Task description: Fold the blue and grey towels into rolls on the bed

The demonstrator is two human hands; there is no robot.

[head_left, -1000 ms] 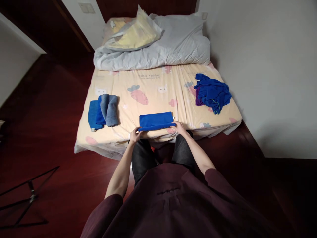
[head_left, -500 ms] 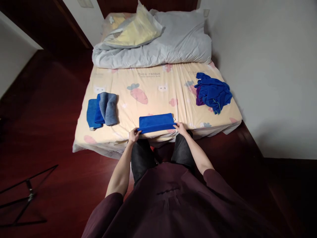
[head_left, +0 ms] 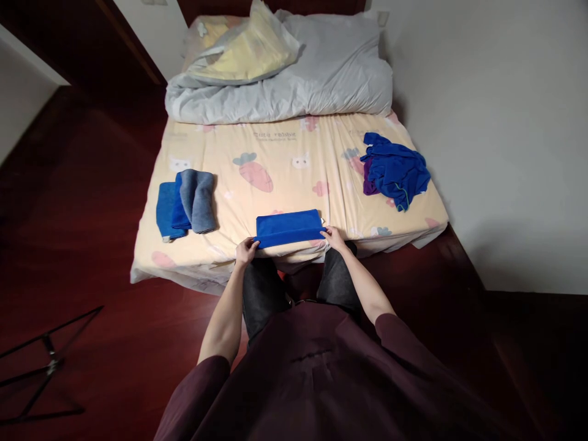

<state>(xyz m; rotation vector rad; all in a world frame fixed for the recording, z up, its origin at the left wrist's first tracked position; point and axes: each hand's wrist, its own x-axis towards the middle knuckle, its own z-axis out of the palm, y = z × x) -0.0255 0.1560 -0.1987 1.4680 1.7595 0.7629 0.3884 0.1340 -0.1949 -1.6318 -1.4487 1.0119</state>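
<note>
A blue towel [head_left: 289,225] lies folded into a wide rectangle at the near edge of the bed, its front strip turned over. My left hand [head_left: 247,250] pinches the left near corner of it. At the opposite end, my right hand [head_left: 332,237] pinches the right end of the same strip. A small white tag pokes out beside the towel's right edge. To the left lie folded cloths: a grey-blue towel [head_left: 199,202] over blue ones [head_left: 168,211]. On the right is a crumpled heap of blue cloths [head_left: 399,168] with a purple cloth [head_left: 369,182] under it.
The bed [head_left: 220,147] has a yellow sheet printed with carrots and rabbits. A grey quilt [head_left: 340,67] and a yellow pillow [head_left: 252,55] lie at its head. A black metal stand [head_left: 51,364] is on the floor at left; a white wall [head_left: 496,153] borders the right.
Both hands keep their pinch on the towel's ends, with barely any movement. The whole view has shifted slightly, and the towel looks much the same.
</note>
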